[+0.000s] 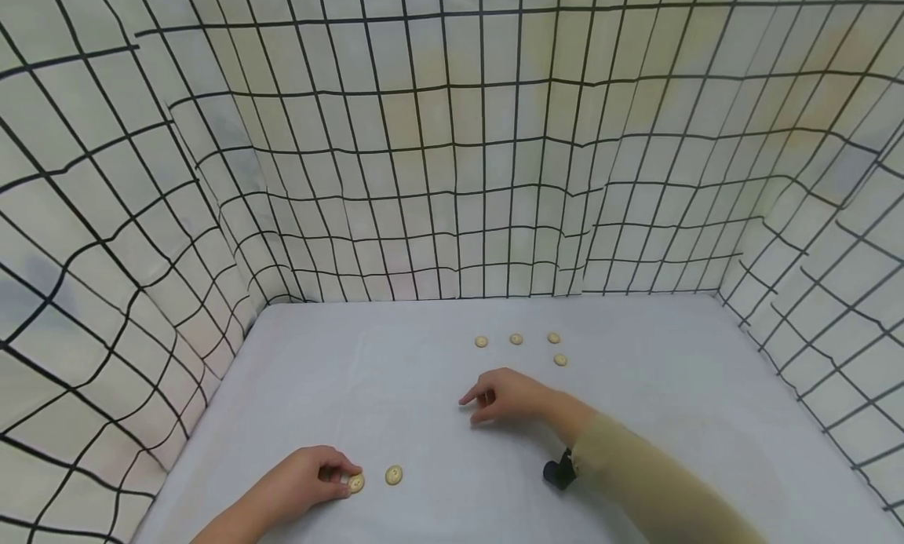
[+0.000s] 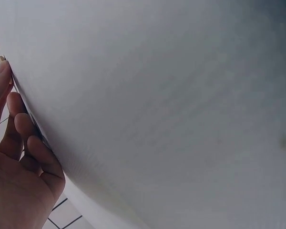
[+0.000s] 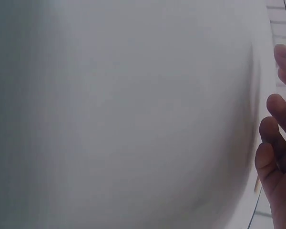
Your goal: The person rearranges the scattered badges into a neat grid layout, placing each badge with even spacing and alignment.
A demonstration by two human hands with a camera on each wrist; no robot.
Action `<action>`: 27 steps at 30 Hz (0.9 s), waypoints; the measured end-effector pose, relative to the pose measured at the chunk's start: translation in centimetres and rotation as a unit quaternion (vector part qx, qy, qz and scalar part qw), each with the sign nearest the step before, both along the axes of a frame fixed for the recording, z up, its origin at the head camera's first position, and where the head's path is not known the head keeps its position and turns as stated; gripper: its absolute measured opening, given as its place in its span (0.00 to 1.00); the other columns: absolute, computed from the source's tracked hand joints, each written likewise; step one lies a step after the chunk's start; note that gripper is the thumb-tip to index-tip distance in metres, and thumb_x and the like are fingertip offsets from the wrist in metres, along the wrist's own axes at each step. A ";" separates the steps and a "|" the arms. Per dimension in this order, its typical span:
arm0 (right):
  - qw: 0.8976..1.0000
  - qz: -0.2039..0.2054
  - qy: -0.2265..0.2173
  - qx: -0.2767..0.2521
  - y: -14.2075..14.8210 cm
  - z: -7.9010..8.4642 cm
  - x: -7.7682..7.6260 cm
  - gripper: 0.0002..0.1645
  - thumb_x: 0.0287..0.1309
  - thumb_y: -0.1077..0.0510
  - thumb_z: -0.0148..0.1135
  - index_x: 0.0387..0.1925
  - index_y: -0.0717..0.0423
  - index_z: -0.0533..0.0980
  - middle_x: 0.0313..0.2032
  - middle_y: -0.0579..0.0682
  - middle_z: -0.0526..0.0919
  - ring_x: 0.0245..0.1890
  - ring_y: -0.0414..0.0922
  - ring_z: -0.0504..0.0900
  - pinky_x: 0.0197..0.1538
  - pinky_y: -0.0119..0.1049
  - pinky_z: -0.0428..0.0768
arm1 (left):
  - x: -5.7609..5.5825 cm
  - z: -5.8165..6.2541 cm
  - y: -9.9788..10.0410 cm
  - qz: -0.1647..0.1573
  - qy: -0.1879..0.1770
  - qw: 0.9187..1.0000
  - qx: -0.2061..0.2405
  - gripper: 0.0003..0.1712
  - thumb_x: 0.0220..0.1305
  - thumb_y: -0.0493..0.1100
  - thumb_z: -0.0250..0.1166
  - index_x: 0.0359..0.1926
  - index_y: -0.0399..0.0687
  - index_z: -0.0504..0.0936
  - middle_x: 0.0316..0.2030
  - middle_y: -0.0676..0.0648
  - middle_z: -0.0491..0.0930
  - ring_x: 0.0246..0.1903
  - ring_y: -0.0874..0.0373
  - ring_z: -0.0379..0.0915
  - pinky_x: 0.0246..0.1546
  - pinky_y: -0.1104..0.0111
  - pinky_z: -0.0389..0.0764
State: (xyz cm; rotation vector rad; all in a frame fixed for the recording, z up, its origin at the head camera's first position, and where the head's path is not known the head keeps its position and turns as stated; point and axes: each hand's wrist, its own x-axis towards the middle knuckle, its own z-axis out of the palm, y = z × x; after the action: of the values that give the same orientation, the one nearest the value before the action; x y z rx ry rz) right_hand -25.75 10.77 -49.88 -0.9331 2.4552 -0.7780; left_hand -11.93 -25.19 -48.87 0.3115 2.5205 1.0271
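In the head view, my left hand (image 1: 315, 481) is low on the left of the white table and pinches a round tan button (image 1: 356, 483) between thumb and fingertips. A second button (image 1: 393, 474) lies just to its right, apart from the fingers. The left wrist view shows the left hand (image 2: 26, 157) low at the table, with only a sliver of the pinched button visible. My right hand (image 1: 512, 397) is over the middle of the table, fingers loosely bent, thumb and forefinger apart, nothing between them. In the right wrist view its fingers (image 3: 279, 107) are spread a little.
Farther back lie several more buttons: one on the left (image 1: 481, 341), others to its right, and one (image 1: 560, 359) slightly nearer. A black device (image 1: 560, 471) is at the right wrist, by the sleeve (image 1: 657, 473). White walls with a black grid (image 1: 459, 159) enclose the table (image 1: 339, 371).
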 end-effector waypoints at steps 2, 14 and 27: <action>1.000 0.015 0.004 0.007 -1.2 -0.1 0.3 0.18 0.53 0.48 0.76 0.47 0.37 0.86 0.28 0.36 0.77 0.31 0.35 0.73 0.38 0.30 0.73 | 0.0 0.0 0.0 0.000 0.000 1.000 0.000 0.11 0.56 0.46 0.74 0.41 0.53 0.88 0.29 0.53 0.74 0.29 0.65 0.67 0.30 0.70 0.68; 0.993 0.114 0.037 0.021 -7.0 0.8 3.1 0.18 0.53 0.49 0.75 0.48 0.38 0.86 0.26 0.34 0.75 0.29 0.31 0.70 0.36 0.24 0.71 | -0.1 0.0 0.1 0.005 -0.010 1.000 -0.005 0.11 0.55 0.46 0.75 0.41 0.52 0.88 0.29 0.54 0.74 0.30 0.63 0.67 0.30 0.70 0.68; 0.977 0.195 0.076 0.046 -10.7 0.7 4.7 0.18 0.55 0.45 0.73 0.49 0.36 0.85 0.29 0.32 0.74 0.30 0.30 0.69 0.37 0.22 0.68 | -0.1 0.1 0.1 0.001 -0.001 1.000 0.001 0.11 0.55 0.44 0.75 0.41 0.50 0.88 0.28 0.54 0.74 0.28 0.65 0.66 0.29 0.70 0.68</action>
State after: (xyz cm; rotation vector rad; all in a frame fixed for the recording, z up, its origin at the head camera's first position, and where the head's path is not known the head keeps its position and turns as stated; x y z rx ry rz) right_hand -21.02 0.04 -49.16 -1.4248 2.2969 -0.4680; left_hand -12.05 -25.09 -48.78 0.3084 2.5182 1.0304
